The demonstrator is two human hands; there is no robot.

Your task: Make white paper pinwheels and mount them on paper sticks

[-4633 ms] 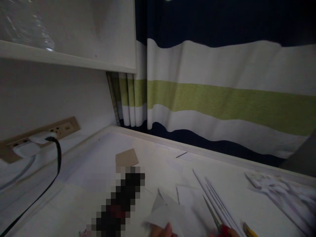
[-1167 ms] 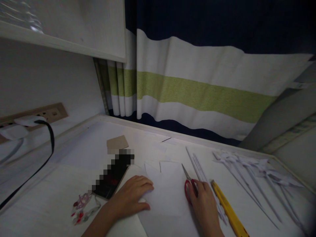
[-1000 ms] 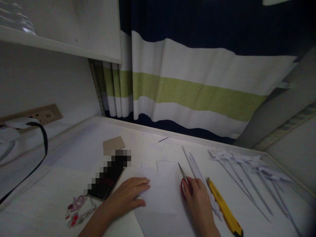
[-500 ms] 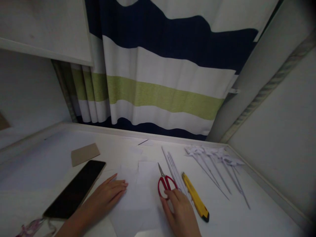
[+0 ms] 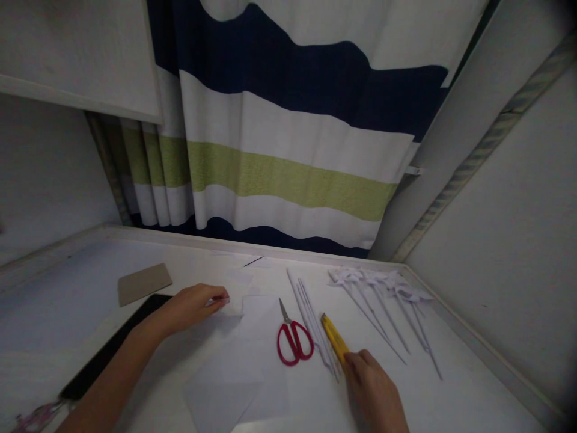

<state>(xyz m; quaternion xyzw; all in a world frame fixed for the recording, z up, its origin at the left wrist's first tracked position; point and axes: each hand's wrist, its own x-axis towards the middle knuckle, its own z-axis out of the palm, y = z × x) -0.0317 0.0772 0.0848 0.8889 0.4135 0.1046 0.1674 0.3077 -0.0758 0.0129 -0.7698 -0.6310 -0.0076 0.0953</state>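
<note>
Striped navy, white and lime-green fabric curtain [image 5: 288, 171] fills the back. White tabletop with raised edging [image 5: 446, 403] takes the lower part; pale boxy cabinet [image 5: 76, 54] overhangs at upper left. Left hand [image 5: 198, 305] is left of centre, forearm crossing over a flat black phone [image 5: 118, 341], thumb and fingertips pinched together on the lifted edge of a thin white paper sheet [image 5: 256, 355]. Sheet lies mid-table, between both hands, partly folded over; exact layers hard to tell. Right hand [image 5: 374, 385] is at lower right, thumb and fingers closed around the rear end of a yellow plastic utility knife [image 5: 334, 337], front end pointing away from the person. Row of white folded-paper shapes on thin stems [image 5: 374, 282] sits at far right, near the edging. Tan cardboard piece [image 5: 144, 284] is just beyond the phone. Slim white rolled-paper sticks [image 5: 311, 319] lie just left of the knife. Red-handled metal scissors [image 5: 296, 340] rest untouched between sticks and sheet, blades nearly together. Pinkish phone strap [image 5: 38, 418], blurry, at bottom left corner. Thin dark strip [image 5: 253, 261] near the back edging.
</note>
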